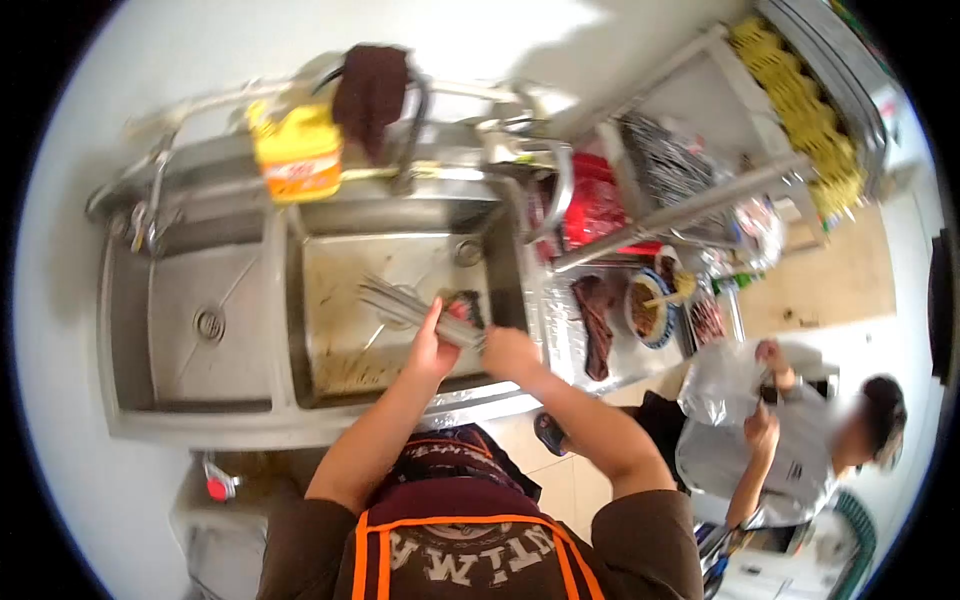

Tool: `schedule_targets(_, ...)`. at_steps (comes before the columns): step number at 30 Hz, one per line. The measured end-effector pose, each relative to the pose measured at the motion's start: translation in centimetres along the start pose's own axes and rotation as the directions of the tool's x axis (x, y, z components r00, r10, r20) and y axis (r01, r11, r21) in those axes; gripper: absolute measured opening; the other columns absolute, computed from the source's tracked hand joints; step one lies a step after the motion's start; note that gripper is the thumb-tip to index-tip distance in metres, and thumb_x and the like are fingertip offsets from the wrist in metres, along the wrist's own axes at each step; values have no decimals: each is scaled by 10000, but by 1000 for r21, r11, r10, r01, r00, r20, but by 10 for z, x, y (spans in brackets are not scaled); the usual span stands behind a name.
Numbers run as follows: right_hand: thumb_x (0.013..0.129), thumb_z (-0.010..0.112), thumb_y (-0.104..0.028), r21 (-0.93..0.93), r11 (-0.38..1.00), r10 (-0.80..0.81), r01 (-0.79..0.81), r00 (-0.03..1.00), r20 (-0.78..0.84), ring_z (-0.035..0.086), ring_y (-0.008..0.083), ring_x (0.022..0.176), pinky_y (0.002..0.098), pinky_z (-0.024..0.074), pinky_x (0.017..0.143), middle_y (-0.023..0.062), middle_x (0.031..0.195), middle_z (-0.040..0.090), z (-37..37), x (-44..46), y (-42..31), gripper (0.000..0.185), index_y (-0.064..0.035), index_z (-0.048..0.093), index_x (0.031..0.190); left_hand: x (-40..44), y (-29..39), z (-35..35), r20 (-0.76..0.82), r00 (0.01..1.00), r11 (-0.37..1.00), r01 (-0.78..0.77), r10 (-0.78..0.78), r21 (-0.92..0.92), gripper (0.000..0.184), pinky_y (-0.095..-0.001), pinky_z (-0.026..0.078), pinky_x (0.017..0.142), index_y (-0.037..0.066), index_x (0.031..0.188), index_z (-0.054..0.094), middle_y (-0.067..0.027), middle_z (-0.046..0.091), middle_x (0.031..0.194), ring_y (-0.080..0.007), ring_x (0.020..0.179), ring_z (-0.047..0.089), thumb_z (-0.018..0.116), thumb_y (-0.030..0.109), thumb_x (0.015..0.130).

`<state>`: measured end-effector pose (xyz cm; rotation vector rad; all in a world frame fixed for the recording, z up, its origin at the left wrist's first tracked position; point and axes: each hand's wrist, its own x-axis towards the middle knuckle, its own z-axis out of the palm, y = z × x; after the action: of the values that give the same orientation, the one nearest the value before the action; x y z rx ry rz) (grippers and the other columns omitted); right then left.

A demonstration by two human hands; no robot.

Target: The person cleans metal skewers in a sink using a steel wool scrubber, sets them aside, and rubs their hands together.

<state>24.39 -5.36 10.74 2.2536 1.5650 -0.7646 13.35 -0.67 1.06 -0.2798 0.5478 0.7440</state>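
Orange-trimmed apron (pixel 460 545) at my chest; beyond it, my left hand (pixel 435 352) clasps a bundle of thin grey sticks (pixel 402 305) around its middle. My right hand (pixel 512 355) curls at the near-right end; whether it grips, I cannot tell. The bundle's length slants far-left over the larger sink basin (pixel 335 350).

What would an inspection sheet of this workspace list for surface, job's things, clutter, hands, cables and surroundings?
Surface: metal sink with two basins, brownish marks in the right one.
Job's things: bundle of thin sticks, held tilted over the right basin; exact kind unclear.
Clutter: yellow jug behind the basins; brown cloth and patterned bowl on the right.
Hands: left hand grips the bundle; right hand is curled at its end, grip partly hidden.
Cables: nothing seen.
Surroundings: another person on the right.
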Motion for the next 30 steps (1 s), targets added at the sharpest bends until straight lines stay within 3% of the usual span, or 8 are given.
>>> schedule_targets(6, 688, 595, -242, 420, 907, 47, -9, 996, -80, 590, 364, 847, 425, 462, 752, 229, 902, 605, 47, -45, 12, 396, -36, 534, 1021, -43, -35, 31, 11, 973, 935, -226, 232, 273, 225, -281, 426, 596, 84, 781, 413, 9, 406, 680, -105, 591, 400, 544, 244, 870)
schedule_targets(9, 694, 637, -293, 741, 618, -155, 263, 965, -213, 583, 311, 869, 360, 435, 773, 217, 952, 585, 47, -57, 19, 574, 4, 449, 1147, -46, -46, 45, -26, 931, 822, -308, 364, 478, 240, -269, 372, 531, 96, 738, 380, 26, 324, 613, -95, 522, 315, 502, 234, 891)
schedule_targets(11, 724, 607, -259, 682, 546, -247, 486, 872, -423, 597, 247, 691, 346, 462, 658, 187, 795, 601, 62, -37, 22, 537, 40, 431, 1133, -45, -46, 52, 35, 940, 797, -308, 340, 520, 263, -265, 352, 486, 93, 722, 370, 22, 331, 599, -93, 498, 312, 486, 248, 900)
schedule_targets(15, 768, 542, -215, 836, 453, -53, 310, 945, -321, 471, 140, 383, 296, 384, 397, 52, 502, 502, 46, -51, 13, 381, 71, 473, 1010, -39, -36, 63, 77, 981, 521, -159, 175, 838, 206, -286, 467, 662, 38, 882, 508, -30, 535, 746, -137, 666, 539, 576, 230, 849)
schedule_targets(20, 809, 525, -194, 930, 367, -163, 19, 986, 44, 420, 115, 368, 275, 355, 389, 26, 482, 456, 39, -104, 96, 196, -4, 484, 795, -59, -25, 55, -34, 986, 322, 85, -160, 943, 409, -361, 319, 912, 83, 1084, 523, -56, 520, 1089, -133, 1035, 439, 560, 403, 831)
schedule_targets(23, 830, 524, -169, 993, 83, -188, -84, 977, 98, 395, 97, 386, 252, 335, 405, 6, 484, 427, 26, -142, 142, 197, -56, 439, 692, -28, -3, 24, -208, 964, 548, 264, -163, 794, 385, -342, 293, 933, 140, 1096, 531, -38, 466, 1213, -129, 1127, 386, 523, 429, 842)
schedule_targets(27, 843, 537, -206, 963, -250, -76, -96, 994, 79, 395, 87, 422, 237, 330, 419, -13, 530, 427, -8, -189, 194, 232, -80, 436, 676, -9, 5, 18, -194, 975, 471, 221, -106, 854, 354, -321, 307, 923, 132, 1096, 532, -19, 495, 1188, -137, 1098, 416, 517, 388, 851)
schedule_targets(30, 833, 555, -210, 977, -182, 102, 114, 990, -96, 414, 93, 425, 236, 330, 404, -12, 523, 432, -34, -191, 231, 226, -101, 448, 666, -7, 7, 16, -174, 981, 581, 194, -91, 791, 313, -308, 345, 890, 116, 1073, 536, -14, 532, 1126, -145, 1055, 456, 523, 337, 851)
